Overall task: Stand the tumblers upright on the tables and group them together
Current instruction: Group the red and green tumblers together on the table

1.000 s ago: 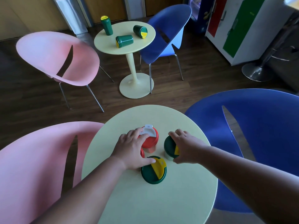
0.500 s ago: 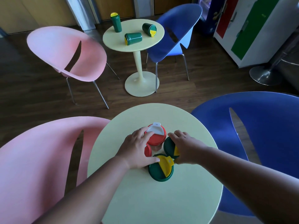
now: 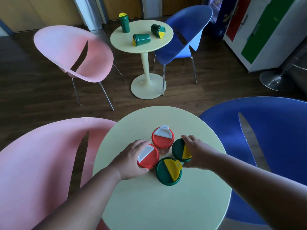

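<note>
Several tumblers stand upright in a tight cluster on the near yellow table. My left hand grips the left red tumbler by its side. My right hand grips the right green tumbler. Between them stand a second red tumbler at the back and a green one with a yellow flap at the front. On the far yellow table one green tumbler stands upright, while two others lie on their sides.
A pink chair sits left of the near table and a blue chair right of it. Another pink chair and blue chair flank the far table. A cabinet with red and green doors stands at the right.
My left hand has shifted left off the back red tumbler and now grips the left red one, uncovering its lid. The tumblers sit closer together. The camera has tilted up slightly.
</note>
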The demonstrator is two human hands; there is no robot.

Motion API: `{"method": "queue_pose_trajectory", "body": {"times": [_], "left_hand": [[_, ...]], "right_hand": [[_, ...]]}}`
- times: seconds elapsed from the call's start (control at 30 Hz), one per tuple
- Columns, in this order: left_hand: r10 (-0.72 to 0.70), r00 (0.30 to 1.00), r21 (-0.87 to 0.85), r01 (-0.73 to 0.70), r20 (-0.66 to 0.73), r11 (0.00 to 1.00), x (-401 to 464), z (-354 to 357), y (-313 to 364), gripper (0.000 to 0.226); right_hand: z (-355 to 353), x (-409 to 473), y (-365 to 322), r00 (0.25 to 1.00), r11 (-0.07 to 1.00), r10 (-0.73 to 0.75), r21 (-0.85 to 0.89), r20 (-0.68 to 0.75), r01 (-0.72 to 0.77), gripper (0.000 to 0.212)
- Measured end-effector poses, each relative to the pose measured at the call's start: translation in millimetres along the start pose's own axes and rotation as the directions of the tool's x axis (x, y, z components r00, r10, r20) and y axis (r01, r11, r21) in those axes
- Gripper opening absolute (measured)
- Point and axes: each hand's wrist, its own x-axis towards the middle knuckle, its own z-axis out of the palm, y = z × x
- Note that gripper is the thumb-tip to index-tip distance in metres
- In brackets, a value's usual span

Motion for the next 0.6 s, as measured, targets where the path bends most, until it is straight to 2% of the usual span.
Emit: {"method": "queue_pose_trajectory", "body": {"times": [0.17, 0.27, 0.43, 0.6], "left_hand": [[-0.084, 0.992, 0.034, 0.088, -0.099, 0.996, 2.2, 2.0, 4.5, 0.092], [-0.142, 0.982, 0.053, 0.15, -0.126, 0.987, 2.0, 2.3, 7.4, 0.101], [-0.03, 1.0, 0.122, 0.031, -0.005, 0.992, 1.7, -2.5, 4.2, 0.101], [-0.04, 0.998, 0.101, 0.045, -0.052, 0.994, 1.8, -0.6, 7.0, 0.098]], "right_hand": [[0.1, 1.1, 2.1, 1.0, 1.0, -0.014, 0.026, 0.001, 0.014, 0.107], [-1.7, 1.9, 3.1, 0.999, 0.999, -0.031, 0.019, 0.01, 0.03, 0.106], [-4.1, 2.4, 3.0, 0.998, 0.999, -0.049, -0.013, 0.031, 0.049, 0.105], [-6.6, 3.3, 4.1, 0.993, 0.994, -0.107, -0.021, 0.059, 0.108, 0.102]]}}
